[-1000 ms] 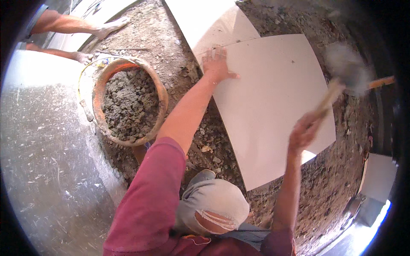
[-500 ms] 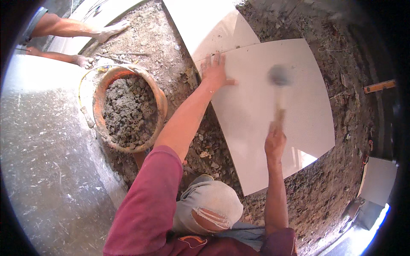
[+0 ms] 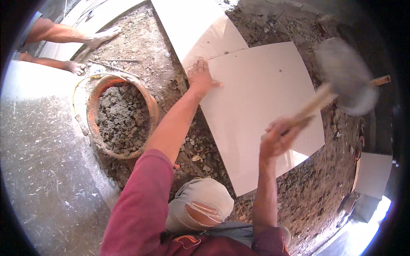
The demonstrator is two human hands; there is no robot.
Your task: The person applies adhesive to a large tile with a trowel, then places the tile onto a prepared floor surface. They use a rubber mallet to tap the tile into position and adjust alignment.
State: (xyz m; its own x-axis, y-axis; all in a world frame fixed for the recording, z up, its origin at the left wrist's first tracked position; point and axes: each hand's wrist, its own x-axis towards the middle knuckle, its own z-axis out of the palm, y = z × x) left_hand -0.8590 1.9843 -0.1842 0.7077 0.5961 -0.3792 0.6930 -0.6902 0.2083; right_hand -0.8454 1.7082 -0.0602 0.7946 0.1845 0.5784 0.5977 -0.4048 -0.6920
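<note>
A large pale floor tile [image 3: 256, 111] lies on the dirt in front of me, its far edge meeting another pale tile [image 3: 209, 36]. My left hand [image 3: 199, 77] presses down with spread fingers at the joint, by the near tile's far left corner. Wrapped round the wooden handle of a rubber mallet [image 3: 314, 102] is my right hand [image 3: 279, 135], above the tile's right part. The mallet's dark grey head is up off the tile toward the right, smeared by motion.
Left of my left arm stands an orange bucket [image 3: 152, 112] of crumbly grey mortar. Beyond it, another person's bare legs [image 3: 70, 35] show. A speckled grey floor [image 3: 47, 145] spreads at the left. An orange level [image 3: 381, 80] and a grey tile piece [image 3: 373, 176] are at the right.
The mallet head has swung up and to the right, away from over the tile. My left hand stays on the tile. The whole view has shifted slightly.
</note>
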